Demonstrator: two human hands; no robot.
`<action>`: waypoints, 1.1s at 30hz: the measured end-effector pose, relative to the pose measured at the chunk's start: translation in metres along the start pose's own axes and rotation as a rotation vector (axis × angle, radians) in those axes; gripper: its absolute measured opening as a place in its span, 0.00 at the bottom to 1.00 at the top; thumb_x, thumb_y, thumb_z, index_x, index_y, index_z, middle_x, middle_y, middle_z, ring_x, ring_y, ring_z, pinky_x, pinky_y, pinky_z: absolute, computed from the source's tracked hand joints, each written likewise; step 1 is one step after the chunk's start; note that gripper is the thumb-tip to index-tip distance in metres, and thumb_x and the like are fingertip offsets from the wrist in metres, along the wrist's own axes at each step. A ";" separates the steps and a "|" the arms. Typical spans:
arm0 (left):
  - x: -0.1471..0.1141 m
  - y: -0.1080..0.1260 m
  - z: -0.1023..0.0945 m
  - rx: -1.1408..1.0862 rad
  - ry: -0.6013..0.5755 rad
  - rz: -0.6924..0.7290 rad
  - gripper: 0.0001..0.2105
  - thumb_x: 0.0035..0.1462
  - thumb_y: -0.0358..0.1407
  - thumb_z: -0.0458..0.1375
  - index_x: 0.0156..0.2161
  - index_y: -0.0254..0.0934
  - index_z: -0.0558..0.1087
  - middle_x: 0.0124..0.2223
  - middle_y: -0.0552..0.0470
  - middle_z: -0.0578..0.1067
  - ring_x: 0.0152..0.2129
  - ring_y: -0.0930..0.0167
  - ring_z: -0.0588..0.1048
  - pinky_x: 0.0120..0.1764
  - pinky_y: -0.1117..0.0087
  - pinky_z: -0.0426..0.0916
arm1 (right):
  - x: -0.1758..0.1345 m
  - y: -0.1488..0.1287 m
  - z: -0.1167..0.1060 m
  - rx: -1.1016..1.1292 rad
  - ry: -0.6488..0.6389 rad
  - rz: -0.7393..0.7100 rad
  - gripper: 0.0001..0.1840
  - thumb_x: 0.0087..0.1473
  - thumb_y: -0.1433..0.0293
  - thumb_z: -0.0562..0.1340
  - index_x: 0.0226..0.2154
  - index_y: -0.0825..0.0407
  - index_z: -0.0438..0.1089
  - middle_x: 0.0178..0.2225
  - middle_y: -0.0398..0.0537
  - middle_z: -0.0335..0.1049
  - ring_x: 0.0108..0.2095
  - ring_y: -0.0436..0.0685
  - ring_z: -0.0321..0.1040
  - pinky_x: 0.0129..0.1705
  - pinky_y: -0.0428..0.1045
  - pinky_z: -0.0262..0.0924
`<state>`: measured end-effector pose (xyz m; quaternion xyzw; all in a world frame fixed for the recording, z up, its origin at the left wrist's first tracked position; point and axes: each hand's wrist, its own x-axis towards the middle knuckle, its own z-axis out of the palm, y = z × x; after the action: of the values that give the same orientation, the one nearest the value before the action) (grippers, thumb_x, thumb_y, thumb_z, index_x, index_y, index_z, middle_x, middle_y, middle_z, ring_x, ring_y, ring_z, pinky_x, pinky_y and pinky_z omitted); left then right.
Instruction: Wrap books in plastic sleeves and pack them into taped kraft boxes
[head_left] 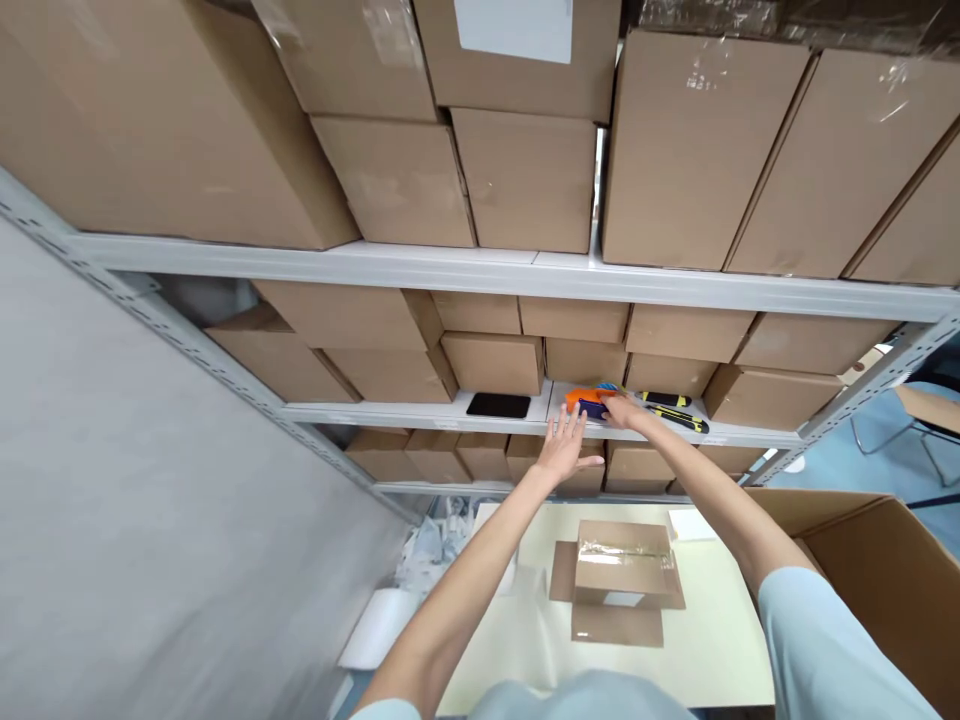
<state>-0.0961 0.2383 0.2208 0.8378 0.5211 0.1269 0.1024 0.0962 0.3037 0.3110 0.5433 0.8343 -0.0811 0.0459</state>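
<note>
Both my arms reach forward to the middle shelf. My right hand is closed at the right end of an orange and dark-blue tool, which looks like a tape dispenser and lies on the shelf. Its far side is partly hidden by my fingers. My left hand is open, fingers spread, in front of the shelf's edge just below the tool, and holds nothing. Right of my right hand lie yellow-and-black hand tools, probably a cutter and pliers. A black phone-like slab lies to the left.
A taped cardboard box with flaps spread sits on the pale table. A large open carton stands at the right. Closed boxes fill the metal rack. Clear plastic packaging and a white roll are at the left.
</note>
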 end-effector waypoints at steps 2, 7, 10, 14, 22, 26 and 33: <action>-0.005 0.000 0.002 -0.005 0.008 -0.013 0.54 0.63 0.67 0.56 0.80 0.35 0.44 0.81 0.33 0.39 0.78 0.44 0.36 0.74 0.33 0.40 | 0.004 0.006 0.005 -0.006 -0.035 0.017 0.21 0.66 0.71 0.63 0.60 0.56 0.72 0.56 0.63 0.80 0.57 0.66 0.76 0.58 0.52 0.65; -0.023 0.008 0.011 -0.004 0.022 -0.021 0.55 0.63 0.67 0.56 0.80 0.33 0.43 0.81 0.33 0.40 0.78 0.46 0.36 0.75 0.37 0.40 | 0.011 0.021 0.018 -0.001 -0.054 0.039 0.22 0.68 0.70 0.59 0.62 0.59 0.70 0.59 0.65 0.77 0.59 0.66 0.74 0.61 0.54 0.63; -0.033 0.017 0.020 -0.003 -0.008 -0.048 0.55 0.63 0.67 0.55 0.80 0.32 0.45 0.81 0.32 0.41 0.78 0.46 0.37 0.75 0.38 0.41 | 0.012 0.023 0.025 0.018 -0.011 0.036 0.23 0.68 0.72 0.57 0.62 0.65 0.69 0.63 0.71 0.72 0.63 0.69 0.68 0.67 0.57 0.57; -0.053 0.031 0.043 -0.039 -0.052 -0.089 0.52 0.65 0.66 0.53 0.80 0.32 0.44 0.81 0.31 0.42 0.78 0.47 0.37 0.75 0.37 0.41 | -0.005 0.029 0.041 0.093 0.101 0.023 0.31 0.71 0.70 0.50 0.71 0.66 0.57 0.71 0.71 0.60 0.71 0.70 0.55 0.75 0.61 0.45; -0.127 0.055 0.133 -0.248 -0.205 -0.269 0.50 0.68 0.63 0.50 0.80 0.32 0.40 0.81 0.27 0.36 0.78 0.45 0.36 0.74 0.37 0.42 | -0.142 0.059 0.168 0.454 0.356 0.213 0.37 0.74 0.60 0.40 0.80 0.54 0.35 0.79 0.61 0.43 0.79 0.69 0.38 0.77 0.71 0.39; -0.148 0.077 0.177 -0.381 -0.293 -0.384 0.55 0.65 0.67 0.52 0.79 0.25 0.42 0.80 0.20 0.35 0.78 0.42 0.38 0.74 0.39 0.46 | -0.218 0.048 0.255 0.628 0.184 0.438 0.41 0.74 0.54 0.42 0.79 0.60 0.36 0.79 0.66 0.42 0.80 0.67 0.38 0.78 0.67 0.41; -0.136 0.121 0.221 -0.383 -0.165 -0.833 0.64 0.60 0.68 0.58 0.78 0.19 0.34 0.79 0.16 0.39 0.77 0.40 0.46 0.74 0.44 0.51 | -0.244 0.025 0.317 0.845 -0.037 0.705 0.65 0.67 0.37 0.53 0.78 0.68 0.24 0.78 0.76 0.40 0.79 0.71 0.44 0.75 0.60 0.51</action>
<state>0.0191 0.0542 0.0342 0.5306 0.7704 0.1019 0.3386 0.2140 0.0357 0.0374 0.7595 0.4958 -0.3981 -0.1373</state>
